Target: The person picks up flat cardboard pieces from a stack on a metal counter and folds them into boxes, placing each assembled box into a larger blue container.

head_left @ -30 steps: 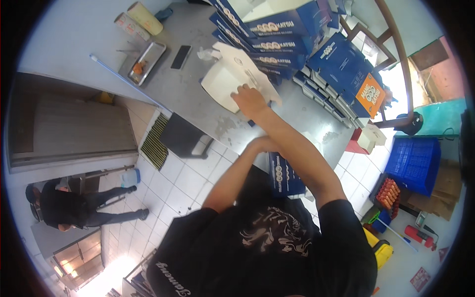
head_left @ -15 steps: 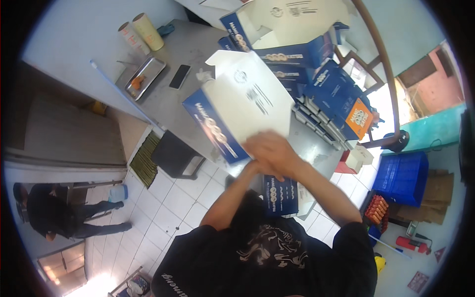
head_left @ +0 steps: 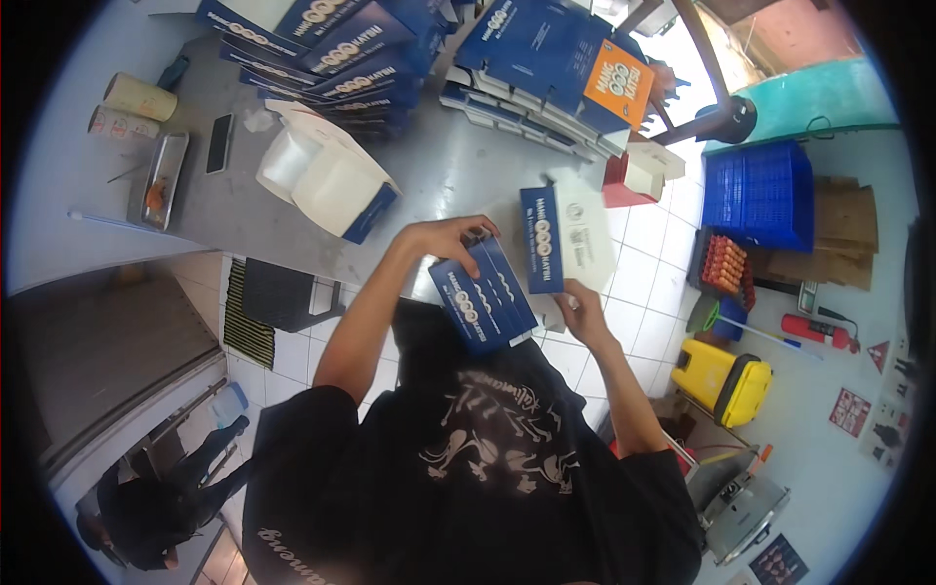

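Close to my body, over the table's near edge, is a blue-and-white cardboard box (head_left: 481, 297) with wavy slots in its blue panel. My left hand (head_left: 450, 240) grips that panel's upper edge, thumb on the near face and fingers behind. My right hand (head_left: 583, 312) pinches the lower corner of an upright blue flap (head_left: 542, 239) with a white sheet behind it. Whether flap and slotted panel are one piece, I cannot tell. Left of my hands, a folded box (head_left: 327, 175) stands open on the metal table (head_left: 429, 175), its white inside showing.
Stacked blue cartons (head_left: 341, 73) fill the table's far left. Flat blue cartons (head_left: 531, 63) lie far right, beside a red-and-white box (head_left: 639, 175). A phone (head_left: 220, 143) and metal tray (head_left: 164, 180) sit at left. Blue crates (head_left: 759, 195) and a yellow bin (head_left: 720, 380) stand right.
The open white-and-blue box has left my hands and now stands on the table. Both hands have moved apart and taken hold of the box near my body. My view has turned right.
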{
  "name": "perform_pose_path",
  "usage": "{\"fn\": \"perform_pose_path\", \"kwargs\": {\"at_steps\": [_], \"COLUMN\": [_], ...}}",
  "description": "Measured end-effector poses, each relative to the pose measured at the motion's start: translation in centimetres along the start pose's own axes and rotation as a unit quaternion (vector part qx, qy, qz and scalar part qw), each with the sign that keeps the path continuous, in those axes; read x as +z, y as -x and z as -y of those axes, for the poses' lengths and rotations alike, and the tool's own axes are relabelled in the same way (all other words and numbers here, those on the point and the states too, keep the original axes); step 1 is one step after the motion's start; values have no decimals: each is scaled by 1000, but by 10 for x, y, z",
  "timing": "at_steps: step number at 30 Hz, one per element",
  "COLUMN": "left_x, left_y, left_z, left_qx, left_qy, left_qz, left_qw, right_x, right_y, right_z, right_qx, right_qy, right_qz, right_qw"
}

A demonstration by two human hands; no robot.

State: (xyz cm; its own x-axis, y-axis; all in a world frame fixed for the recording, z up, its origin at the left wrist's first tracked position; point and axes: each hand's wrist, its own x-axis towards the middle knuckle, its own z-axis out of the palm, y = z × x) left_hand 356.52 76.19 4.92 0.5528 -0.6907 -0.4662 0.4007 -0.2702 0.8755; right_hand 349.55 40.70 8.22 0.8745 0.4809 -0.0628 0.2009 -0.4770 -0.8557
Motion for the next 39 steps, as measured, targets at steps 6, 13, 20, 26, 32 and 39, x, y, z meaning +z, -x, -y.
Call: {"fn": "perform_pose_path", "kwargs": {"at_steps": [6,13,20,26,32,39], "left_x": [-3,-7,-11,-2,-3,3], "left_y": [11,9,4,18,18,22], "left_z": [-18,-28,-6,-23,-9,-6], "left_qx": [-67,-80,-75,-101,-72,-80], "left_qy": [7,-16,18,75,118,112], "left_qz": [-6,19,18,29,37,-30], "left_qw": [998,996,997,992,990,990], "right_x": [19,2,32,33,34,68], "right_y": [29,-32,-133,-135,-145,-121], "right_z": [-18,-41,1,1,9,-24], "right_qx": [79,-4,-17,-73,-123,-21], "right_qy": [-63,67,-100,-85,-49,-98], "right_qz": [183,123,164,195,252,165], "right_qw": [978,990,981,974,958,981]}}
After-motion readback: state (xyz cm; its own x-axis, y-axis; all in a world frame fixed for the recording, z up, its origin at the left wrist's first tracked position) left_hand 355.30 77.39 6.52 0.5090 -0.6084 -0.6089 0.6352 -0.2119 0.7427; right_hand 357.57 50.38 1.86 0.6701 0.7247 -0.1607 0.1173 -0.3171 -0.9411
